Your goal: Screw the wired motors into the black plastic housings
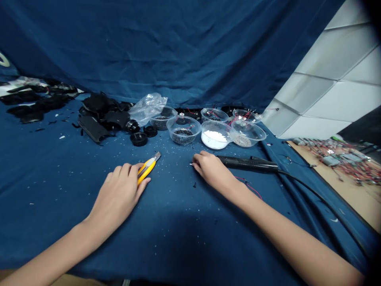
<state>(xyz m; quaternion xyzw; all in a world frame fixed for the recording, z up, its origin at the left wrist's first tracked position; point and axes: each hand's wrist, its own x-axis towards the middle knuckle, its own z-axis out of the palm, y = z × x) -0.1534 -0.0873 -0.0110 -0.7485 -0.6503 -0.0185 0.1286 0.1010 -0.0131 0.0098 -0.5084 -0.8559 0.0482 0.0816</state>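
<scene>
My left hand (pixel 122 186) is closed around a yellow box cutter (pixel 145 171), its short metal blade pointing up and to the right. The thumb and fingers of my right hand (pixel 208 167) are pinched together just above the cloth. A small white piece (pixel 191 163) pokes out at those fingertips, too tiny to name. Right beside that hand lies a black corded tool (pixel 251 163), shaped like an electric screwdriver, its front end partly hidden by the hand. Thin red wire (pixel 250 186) shows under my right wrist.
Clear plastic bowls stand behind my hands: one with white bits (pixel 214 139), one with dark parts (pixel 183 136), one with greyish bits (pixel 242 140). Black plastic housings (pixel 95 119) are heaped left of them. Wired circuit boards (pixel 342 159) cover a board at right. Scraps dot the blue cloth (pixel 166 222).
</scene>
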